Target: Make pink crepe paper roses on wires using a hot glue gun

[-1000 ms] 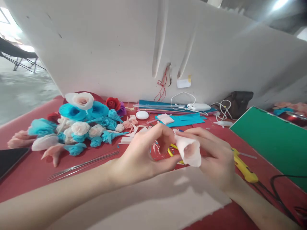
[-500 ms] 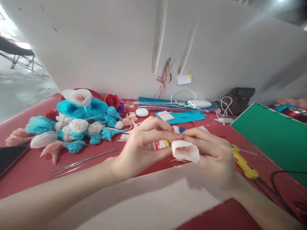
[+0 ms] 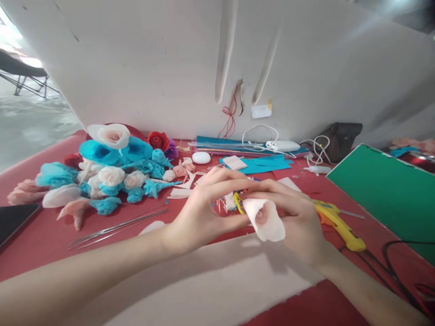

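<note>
A pale pink paper flower [image 3: 270, 224] is held over the middle of the table, its rolled opening tilted toward me. My left hand [image 3: 210, 210] pinches its left edge between thumb and fingers. From the right, my right hand [image 3: 299, 222] closes round its back, with those fingertips partly hidden behind the petals. Beneath both hands lies a wide strip of pale pink crepe paper [image 3: 204, 285]. Yellow-handled cutters [image 3: 238, 203] show among paper scraps just behind the flower.
Finished paper flowers [image 3: 112, 176] in blue, white and pink are heaped at left, with thin metal wires [image 3: 118, 228] before them. To the right lie a yellow glue gun [image 3: 343, 226] with its cable and a green board [image 3: 387, 199]. Blue paper [image 3: 268, 164] lies toward the wall.
The flower has turned so its opening faces me more, showing the inner roll and a longer outer petal. My right hand has shifted slightly left, uncovering more of the glue gun.
</note>
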Available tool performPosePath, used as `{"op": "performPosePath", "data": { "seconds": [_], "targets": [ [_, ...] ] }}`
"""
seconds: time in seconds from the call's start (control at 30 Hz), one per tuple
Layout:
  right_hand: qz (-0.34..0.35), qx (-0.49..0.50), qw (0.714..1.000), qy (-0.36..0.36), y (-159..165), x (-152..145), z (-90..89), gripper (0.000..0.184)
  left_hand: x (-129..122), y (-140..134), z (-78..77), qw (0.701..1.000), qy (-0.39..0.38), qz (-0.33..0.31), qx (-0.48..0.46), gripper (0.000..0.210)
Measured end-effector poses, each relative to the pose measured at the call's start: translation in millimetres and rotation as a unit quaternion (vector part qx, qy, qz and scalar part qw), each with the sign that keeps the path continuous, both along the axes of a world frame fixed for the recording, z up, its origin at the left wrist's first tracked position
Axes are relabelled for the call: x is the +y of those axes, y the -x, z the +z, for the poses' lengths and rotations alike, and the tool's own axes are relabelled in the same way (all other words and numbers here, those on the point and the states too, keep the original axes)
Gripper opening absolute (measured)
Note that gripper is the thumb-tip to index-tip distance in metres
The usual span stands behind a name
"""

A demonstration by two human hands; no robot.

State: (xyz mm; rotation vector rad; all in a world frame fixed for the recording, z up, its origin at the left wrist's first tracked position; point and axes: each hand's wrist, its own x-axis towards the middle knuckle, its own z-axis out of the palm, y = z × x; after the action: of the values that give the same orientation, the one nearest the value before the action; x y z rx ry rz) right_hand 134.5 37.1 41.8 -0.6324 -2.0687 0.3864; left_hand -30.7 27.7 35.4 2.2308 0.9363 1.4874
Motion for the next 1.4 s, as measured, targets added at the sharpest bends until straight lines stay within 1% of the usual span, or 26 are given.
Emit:
{"op": "performPosePath", "data": {
  "seconds": [0.1, 0.2, 0.27, 0.3, 0.37, 0.5, 0.63, 0.83, 0.9, 1.0, 1.03, 1.07, 1.13, 1.27, 1.4],
  "targets": [
    [-0.003, 0.006, 1.000, 0.023, 2.5, 0.0, 0.3, 0.013, 1.5, 1.2, -3.2, 0.999, -0.030, -0.006, 0.020, 0.023],
    [-0.006, 0.009, 0.999, 0.040, 3.5, 1.1, 0.8, 0.013, 1.7, 1.5, -3.2, 0.999, -0.046, -0.011, 0.009, 0.015],
    [0.001, 0.006, 0.999, 0.045, 2.9, 1.3, 1.5, 0.007, 1.3, 1.0, -2.1, 0.998, -0.053, -0.015, -0.002, 0.015],
    [0.005, 0.004, 0.999, 0.047, 2.4, 1.3, 1.9, 0.007, 1.0, 0.8, -1.5, 0.998, -0.052, -0.017, -0.007, 0.017],
    [0.012, 0.000, 0.999, 0.051, 1.6, 0.7, 2.7, 0.012, 0.1, 0.7, -0.9, 0.999, -0.043, -0.028, -0.013, 0.018],
    [0.020, -0.006, 0.998, 0.055, 1.8, -0.6, 3.4, 0.012, -2.1, 1.2, -1.0, 0.997, -0.010, -0.061, -0.035, 0.021],
    [0.022, -0.002, 0.999, 0.050, 2.6, -0.5, 2.5, 0.012, -2.7, 0.6, -0.3, 0.996, 0.018, -0.064, -0.057, 0.019],
    [0.014, 0.016, 0.999, 0.047, 0.8, -0.9, -2.5, 0.017, -3.3, -0.5, 0.5, 0.995, 0.047, -0.060, -0.060, 0.013],
    [0.012, 0.022, 0.998, 0.050, -0.3, -0.4, -3.3, 0.015, -3.2, -0.1, -0.6, 0.995, 0.062, -0.058, -0.057, 0.019],
    [0.019, 0.015, 0.998, 0.058, -1.5, 1.9, -0.9, 0.012, -2.0, 1.3, -2.3, 0.994, 0.079, -0.069, -0.035, 0.044],
    [0.022, 0.007, 0.998, 0.062, -1.8, 2.9, 0.6, 0.013, -1.4, 2.0, -2.3, 0.994, 0.080, -0.074, -0.021, 0.048],
    [0.026, 0.000, 0.997, 0.068, -2.1, 3.8, 2.2, 0.014, -0.6, 2.9, -1.8, 0.994, 0.078, -0.078, -0.007, 0.047],
    [0.036, -0.018, 0.996, 0.083, -2.9, 5.5, 5.2, 0.015, 1.2, 5.5, 0.7, 0.993, 0.071, -0.089, 0.016, 0.039],
    [0.060, -0.060, 0.989, 0.117, -6.4, 8.2, 7.8, 0.012, 5.0, 12.3, 8.6, 0.990, 0.063, -0.121, 0.030, 0.025],
    [0.082, -0.083, 0.980, 0.163, -9.0, 9.9, 7.0, 0.012, 7.1, 14.6, 10.4, 0.991, 0.061, -0.115, 0.021, 0.018]
  ]
}}
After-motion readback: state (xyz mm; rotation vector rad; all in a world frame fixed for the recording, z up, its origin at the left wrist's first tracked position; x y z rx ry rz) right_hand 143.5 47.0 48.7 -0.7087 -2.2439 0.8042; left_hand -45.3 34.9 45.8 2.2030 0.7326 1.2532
